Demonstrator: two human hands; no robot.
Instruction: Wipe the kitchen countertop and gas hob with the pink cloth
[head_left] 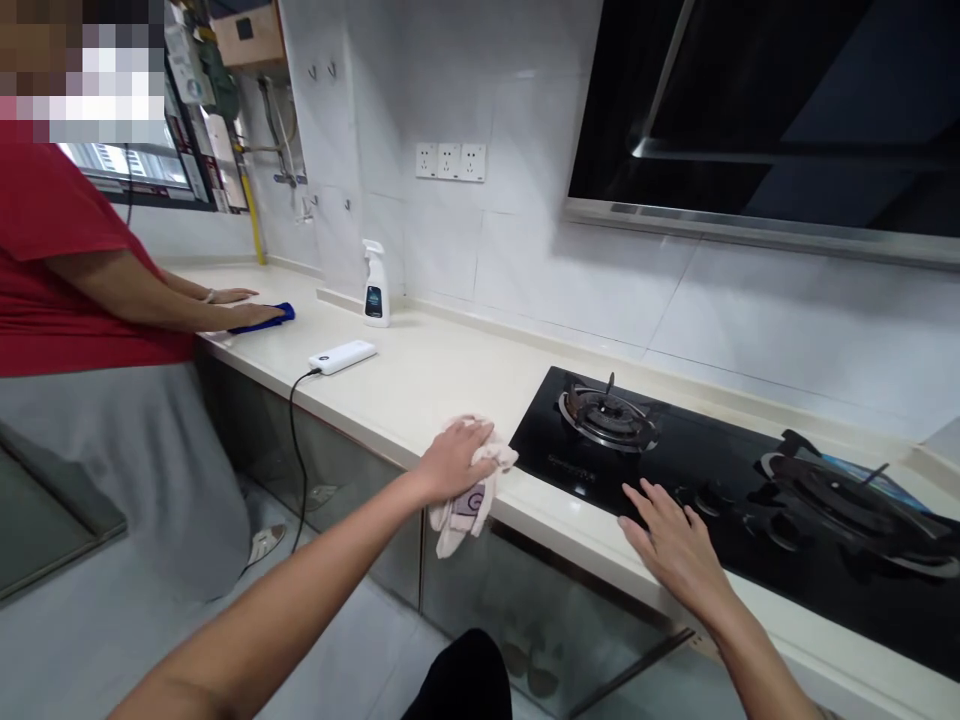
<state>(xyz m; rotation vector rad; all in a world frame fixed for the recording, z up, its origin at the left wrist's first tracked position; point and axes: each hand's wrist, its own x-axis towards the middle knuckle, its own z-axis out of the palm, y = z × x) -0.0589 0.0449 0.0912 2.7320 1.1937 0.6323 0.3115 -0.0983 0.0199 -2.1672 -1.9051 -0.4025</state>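
My left hand (454, 462) presses a crumpled pale pink cloth (469, 510) onto the front edge of the cream stone countertop (427, 375), and part of the cloth hangs over that edge. My right hand (671, 540) lies flat with its fingers spread on the counter strip beside the black glass gas hob (720, 470). Its fingertips are at or very near the hob's front edge, close to the control knobs (780, 530). That hand holds nothing.
A person in a red top wipes the counter's far end with a blue cloth (262, 318). A white spray bottle (376, 285) and a white power bank (342, 356) with a black cable stand on the counter. A range hood (765, 120) hangs above the hob.
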